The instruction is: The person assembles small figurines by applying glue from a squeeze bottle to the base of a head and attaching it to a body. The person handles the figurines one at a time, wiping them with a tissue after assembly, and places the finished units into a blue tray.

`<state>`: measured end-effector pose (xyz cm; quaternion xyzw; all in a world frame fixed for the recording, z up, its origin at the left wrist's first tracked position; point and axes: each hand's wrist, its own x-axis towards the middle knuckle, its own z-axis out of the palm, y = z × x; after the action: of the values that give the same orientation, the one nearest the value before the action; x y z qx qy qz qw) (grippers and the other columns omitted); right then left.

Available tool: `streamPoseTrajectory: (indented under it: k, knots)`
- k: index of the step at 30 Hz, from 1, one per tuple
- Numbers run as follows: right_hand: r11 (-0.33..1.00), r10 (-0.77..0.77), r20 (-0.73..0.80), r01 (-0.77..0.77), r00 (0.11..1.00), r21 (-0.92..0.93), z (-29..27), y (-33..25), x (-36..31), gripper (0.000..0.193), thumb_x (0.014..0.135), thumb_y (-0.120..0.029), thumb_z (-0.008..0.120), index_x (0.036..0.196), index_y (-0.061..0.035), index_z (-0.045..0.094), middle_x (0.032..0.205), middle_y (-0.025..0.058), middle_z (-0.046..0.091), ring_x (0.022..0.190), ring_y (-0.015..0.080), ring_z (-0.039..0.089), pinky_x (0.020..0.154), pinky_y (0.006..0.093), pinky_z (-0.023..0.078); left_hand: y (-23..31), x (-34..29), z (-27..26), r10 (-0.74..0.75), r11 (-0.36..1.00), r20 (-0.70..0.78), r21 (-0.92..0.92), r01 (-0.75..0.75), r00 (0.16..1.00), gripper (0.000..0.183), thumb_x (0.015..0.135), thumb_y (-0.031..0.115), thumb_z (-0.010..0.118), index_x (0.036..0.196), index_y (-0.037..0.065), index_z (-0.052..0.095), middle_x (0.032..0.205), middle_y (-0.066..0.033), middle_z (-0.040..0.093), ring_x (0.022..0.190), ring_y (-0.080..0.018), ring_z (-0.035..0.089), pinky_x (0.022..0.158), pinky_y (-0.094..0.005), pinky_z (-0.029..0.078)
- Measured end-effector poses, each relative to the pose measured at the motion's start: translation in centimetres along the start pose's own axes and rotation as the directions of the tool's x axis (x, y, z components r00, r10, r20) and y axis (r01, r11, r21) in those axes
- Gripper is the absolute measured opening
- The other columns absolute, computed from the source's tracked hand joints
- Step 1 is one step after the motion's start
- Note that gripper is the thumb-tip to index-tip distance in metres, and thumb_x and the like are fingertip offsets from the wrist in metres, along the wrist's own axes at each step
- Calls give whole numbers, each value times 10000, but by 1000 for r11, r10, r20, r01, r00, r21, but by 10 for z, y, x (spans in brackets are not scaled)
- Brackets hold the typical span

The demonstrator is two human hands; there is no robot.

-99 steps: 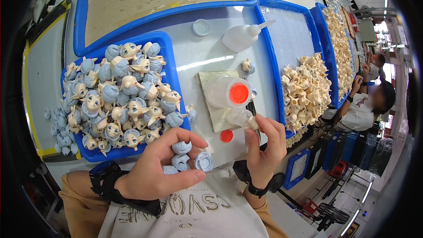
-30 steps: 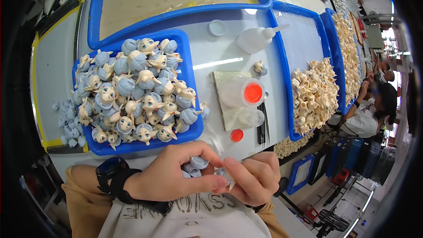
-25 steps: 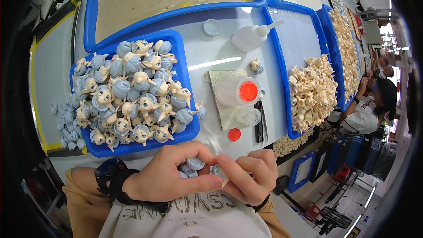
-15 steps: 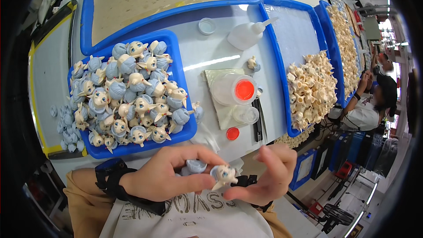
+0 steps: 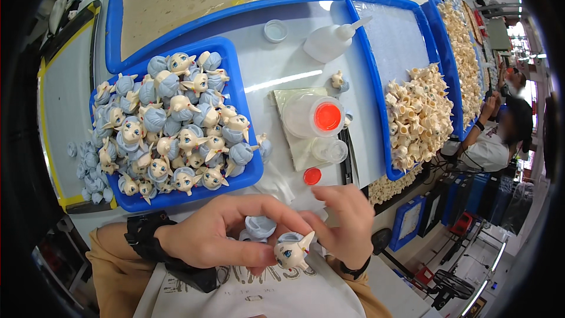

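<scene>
Doll head with light blue hair [image 5: 290, 253] was in front of the white shirt [image 5: 223, 305], nearer to the body than the blue tray [image 5: 238, 79]. The left hand [image 5: 215, 238] was the closer one: its thumb and forefinger gripped the head at their tips, and its curled fingers also kept some blue hair pieces [image 5: 261, 225]. The right hand [image 5: 351, 227] was just beyond, on the right, fingers spread and not closed; whether its thumb touched the head, I could not tell. The head was nearly round, without clear long axis; its face looked upward, with one pointed ear [image 5: 308, 240] directed up and right, towards the right hand.
</scene>
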<state>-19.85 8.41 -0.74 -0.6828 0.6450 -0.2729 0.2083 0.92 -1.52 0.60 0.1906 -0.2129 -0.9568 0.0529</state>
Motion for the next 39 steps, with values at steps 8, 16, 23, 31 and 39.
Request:
streamPoseTrajectory:
  k: [8,16,23,31,39]
  knots:
    - [996,-67,145,74,987,-41,27,-16,2,379,630,-114,661,997,-48,593,813,62,512,635,181,530,519,281,423,10,-2,4,234,948,-95,244,-205,968,400,711,64,694,1059,-39,524,934,-136,612,795,-161,609,679,-285,498]
    - [971,-145,7,141,989,194,20,-7,4,293,615,8,643,905,-15,603,713,91,524,578,208,528,498,273,431,11,-6,5,225,946,-111,264,-190,968,368,710,72,718,988,-32,500,933,-179,609,878,-224,614,765,-318,480]
    - [348,-189,-334,381,924,857,-9,-28,-4,203,712,52,625,899,-12,579,736,102,559,544,133,491,447,231,380,8,-3,8,224,918,-109,358,-172,968,376,727,53,714,1050,3,529,889,-51,572,789,-89,531,684,-225,424]
    - [824,-297,-202,357,933,440,3,-39,10,397,576,54,639,969,-5,658,764,53,524,579,147,496,479,235,392,2,-4,1,184,935,-24,312,-167,983,377,766,22,668,1103,1,500,976,-47,568,829,-62,537,697,-224,445]
    - [790,-279,-156,319,947,524,-6,-24,1,450,551,66,606,989,-20,662,748,34,508,553,153,485,491,244,409,-3,1,-1,-85,992,-11,88,86,996,299,825,33,588,1103,-13,490,940,-63,565,722,-77,550,618,-209,457]
